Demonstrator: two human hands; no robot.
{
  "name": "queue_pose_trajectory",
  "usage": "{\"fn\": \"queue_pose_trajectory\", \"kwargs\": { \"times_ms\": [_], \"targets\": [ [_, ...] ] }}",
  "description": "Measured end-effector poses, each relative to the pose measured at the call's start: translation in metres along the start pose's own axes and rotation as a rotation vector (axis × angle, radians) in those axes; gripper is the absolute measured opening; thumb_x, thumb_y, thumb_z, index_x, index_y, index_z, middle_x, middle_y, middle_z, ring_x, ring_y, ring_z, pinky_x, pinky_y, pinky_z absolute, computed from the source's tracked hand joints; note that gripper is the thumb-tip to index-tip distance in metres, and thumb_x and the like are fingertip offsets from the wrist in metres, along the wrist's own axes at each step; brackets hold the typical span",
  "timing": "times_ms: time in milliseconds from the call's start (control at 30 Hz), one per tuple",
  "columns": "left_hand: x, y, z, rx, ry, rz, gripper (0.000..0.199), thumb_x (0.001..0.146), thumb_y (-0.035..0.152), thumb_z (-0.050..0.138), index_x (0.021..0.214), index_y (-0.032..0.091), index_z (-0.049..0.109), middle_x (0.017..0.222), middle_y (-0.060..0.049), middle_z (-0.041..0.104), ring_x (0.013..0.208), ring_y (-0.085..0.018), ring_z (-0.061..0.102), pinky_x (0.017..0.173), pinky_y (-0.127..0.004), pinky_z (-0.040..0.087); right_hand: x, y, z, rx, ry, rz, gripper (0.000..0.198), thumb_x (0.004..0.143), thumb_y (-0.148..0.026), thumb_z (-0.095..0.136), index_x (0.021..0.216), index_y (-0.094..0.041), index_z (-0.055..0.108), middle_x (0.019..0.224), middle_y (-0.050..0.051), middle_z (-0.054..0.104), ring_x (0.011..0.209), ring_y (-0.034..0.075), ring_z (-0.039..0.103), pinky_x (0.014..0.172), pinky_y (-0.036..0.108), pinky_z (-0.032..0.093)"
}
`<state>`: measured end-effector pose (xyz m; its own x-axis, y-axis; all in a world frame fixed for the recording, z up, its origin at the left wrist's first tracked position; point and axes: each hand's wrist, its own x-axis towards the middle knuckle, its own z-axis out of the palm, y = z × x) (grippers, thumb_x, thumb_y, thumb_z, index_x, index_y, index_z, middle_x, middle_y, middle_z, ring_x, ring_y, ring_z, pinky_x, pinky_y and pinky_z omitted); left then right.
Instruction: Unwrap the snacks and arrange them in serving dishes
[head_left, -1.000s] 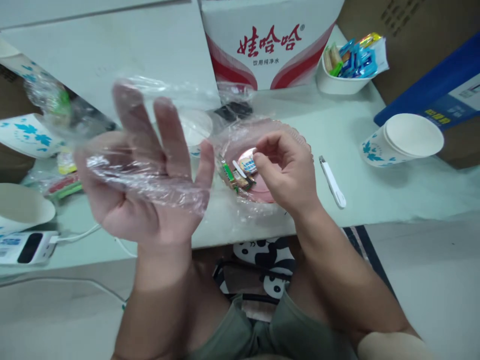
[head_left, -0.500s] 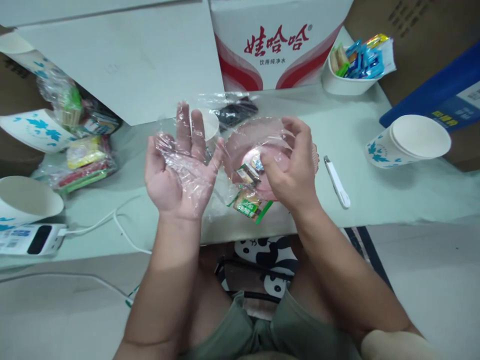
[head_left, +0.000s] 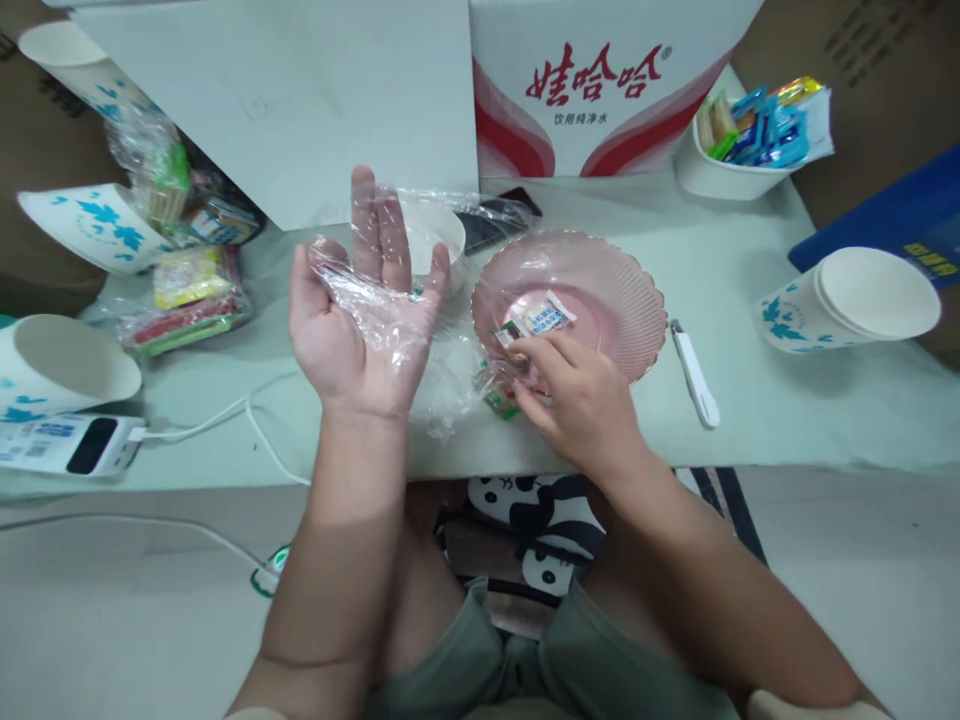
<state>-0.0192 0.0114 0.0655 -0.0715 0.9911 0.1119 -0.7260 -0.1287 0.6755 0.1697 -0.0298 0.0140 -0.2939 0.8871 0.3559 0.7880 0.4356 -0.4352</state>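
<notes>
Our left hand splayed wide under clear film, our right hand curled at a green packet near the worktop's front edge, grip unclear

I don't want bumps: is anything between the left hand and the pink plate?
Yes: clear plastic film stretches from the left hand into the gap beside the pink plate. A white cup stands behind that hand.

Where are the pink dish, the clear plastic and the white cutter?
Pink dish (head_left: 628, 300), head view: bare ribbed wall.
Clear plastic (head_left: 373, 308), head view: shiny creased part.
White cutter (head_left: 694, 375), head view: middle of the handle.
</notes>
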Motion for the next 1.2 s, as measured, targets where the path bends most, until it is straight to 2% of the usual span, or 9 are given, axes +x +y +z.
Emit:
{"fn": "queue_pose_trajectory", "kwargs": {
  "times_ms": [167, 233, 300, 433, 567, 700, 900, 1033, 1200],
  "targets": [
    [0.000, 0.014, -0.006, 0.066, 0.021, 0.073, 0.059, 0.111, 0.032, 0.025, 0.065, 0.030, 0.063, 0.121, 0.019, 0.076, 0.157, -0.006, 0.031, 0.128, -0.042, 0.036, -0.016, -0.018, 0.000, 0.019, 0.191, -0.159, 0.014, 0.096, -0.024, 0.056, 0.097, -0.023, 0.070, 0.084, 0.006, 0.070, 0.079, 0.021, 0.064, 0.073, 0.036, 0.052],
    [0.000, 0.020, -0.010, 0.088, 0.009, 0.108, 0.062, 0.112, 0.033, 0.020, 0.067, 0.032, 0.062, 0.116, 0.021, 0.076, 0.158, -0.003, 0.027, 0.129, -0.039, 0.036, -0.025, -0.027, 0.009, 0.034, 0.080, -0.236, 0.019, 0.097, -0.021, 0.053, 0.097, -0.021, 0.072, 0.087, 0.007, 0.072, 0.082, 0.021, 0.066, 0.074, 0.035, 0.054],
    [-0.001, 0.023, -0.014, 0.101, -0.006, 0.135, 0.062, 0.112, 0.035, 0.018, 0.070, 0.034, 0.063, 0.113, 0.023, 0.076, 0.159, -0.001, 0.025, 0.129, -0.038, 0.037, -0.032, -0.034, 0.025, -0.002, -0.072, -0.260, 0.024, 0.095, -0.018, 0.053, 0.109, -0.016, 0.072, 0.114, 0.015, 0.074, 0.106, 0.027, 0.069, 0.089, 0.039, 0.057],
    [-0.002, 0.025, -0.021, 0.081, -0.017, 0.121, 0.061, 0.113, 0.035, 0.018, 0.072, 0.034, 0.063, 0.116, 0.023, 0.075, 0.158, -0.001, 0.025, 0.129, -0.039, 0.038, -0.037, -0.037, 0.053, -0.190, -0.301, -0.084, 0.043, 0.094, -0.021, 0.058, 0.136, -0.013, 0.063, 0.153, 0.024, 0.054, 0.135, 0.040, 0.056, 0.107, 0.057, 0.050],
    [-0.003, 0.025, -0.023, 0.061, -0.013, 0.109, 0.056, 0.112, 0.037, 0.022, 0.073, 0.034, 0.063, 0.117, 0.022, 0.076, 0.159, -0.001, 0.025, 0.130, -0.041, 0.037, -0.037, -0.036, 0.062, -0.207, -0.369, -0.067, 0.040, 0.095, -0.015, 0.054, 0.133, -0.017, 0.066, 0.149, 0.021, 0.057, 0.135, 0.041, 0.051, 0.105, 0.058, 0.049],
    [-0.002, 0.028, -0.029, 0.107, -0.015, 0.131, 0.060, 0.112, 0.037, 0.018, 0.073, 0.035, 0.064, 0.116, 0.024, 0.074, 0.159, 0.000, 0.024, 0.127, -0.040, 0.041, -0.038, -0.039, 0.052, -0.095, -0.372, -0.125, 0.031, 0.091, -0.008, 0.054, 0.114, -0.015, 0.072, 0.132, 0.019, 0.065, 0.113, 0.032, 0.060, 0.096, 0.049, 0.054],
    [0.003, 0.035, -0.046, 0.119, 0.016, 0.201, 0.063, 0.111, 0.033, 0.017, 0.073, 0.035, 0.068, 0.128, 0.022, 0.072, 0.159, -0.006, 0.026, 0.127, -0.048, 0.040, -0.031, -0.042, -0.002, 0.213, -0.020, -0.291, 0.023, 0.082, -0.009, 0.057, 0.099, -0.020, 0.068, 0.105, 0.010, 0.070, 0.096, 0.025, 0.063, 0.083, 0.041, 0.057],
    [0.003, 0.036, -0.044, 0.087, 0.075, 0.200, 0.063, 0.110, 0.032, 0.015, 0.079, 0.032, 0.069, 0.157, 0.020, 0.050, 0.161, -0.008, 0.024, 0.132, -0.059, 0.020, -0.020, -0.011, -0.030, 0.202, 0.117, -0.175, 0.023, 0.079, -0.008, 0.059, 0.095, -0.024, 0.066, 0.104, 0.006, 0.070, 0.095, 0.024, 0.069, 0.081, 0.040, 0.058],
    [-0.005, 0.034, -0.030, 0.198, 0.090, 0.122, 0.051, 0.110, 0.039, 0.019, 0.120, 0.036, 0.069, 0.169, 0.017, 0.033, 0.165, -0.019, 0.011, 0.124, -0.074, 0.007, -0.011, 0.039, -0.032, -0.005, 0.237, 0.053, 0.019, 0.079, -0.019, 0.066, 0.096, -0.026, 0.070, 0.115, 0.009, 0.070, 0.114, 0.034, 0.068, 0.099, 0.058, 0.054]
  ]
}}
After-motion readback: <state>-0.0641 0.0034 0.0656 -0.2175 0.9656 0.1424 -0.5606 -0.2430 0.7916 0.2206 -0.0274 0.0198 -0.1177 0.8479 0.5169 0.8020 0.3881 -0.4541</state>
